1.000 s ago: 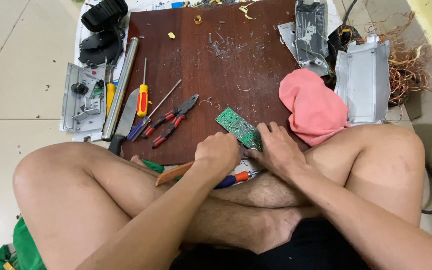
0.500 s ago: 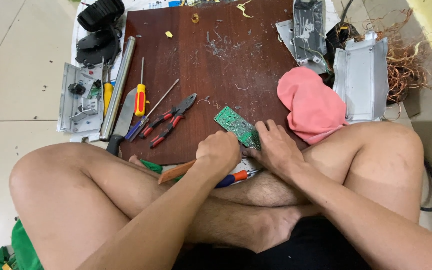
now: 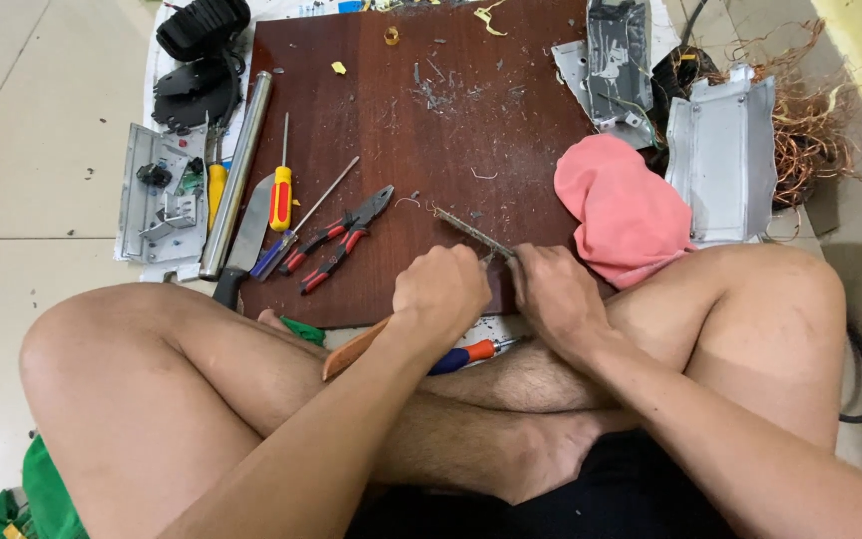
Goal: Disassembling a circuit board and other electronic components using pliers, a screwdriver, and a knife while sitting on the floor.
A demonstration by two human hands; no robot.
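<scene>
I sit cross-legged at the near edge of a dark brown wooden board (image 3: pixel 401 120). A small green circuit board (image 3: pixel 466 232) stands on its edge there, so only its thin side shows. My left hand (image 3: pixel 441 289) is a closed fist at its near end. My right hand (image 3: pixel 551 294) grips it from the right, fingers curled over the edge. A wooden handle (image 3: pixel 351 349) and a blue and orange screwdriver (image 3: pixel 466 354) stick out from under my left forearm; whether either is held is hidden.
Red-handled pliers (image 3: pixel 341 240), a yellow and red screwdriver (image 3: pixel 281 195), a knife (image 3: pixel 246 240) and a metal tube (image 3: pixel 236 175) lie at the board's left. A pink cloth (image 3: pixel 621 210), grey metal housings (image 3: pixel 720 155) and tangled copper wire (image 3: pixel 810 120) are on the right.
The circuit board lay tilted with its green face showing; now it is turned up on its edge. Both hands stayed on it and shifted slightly.
</scene>
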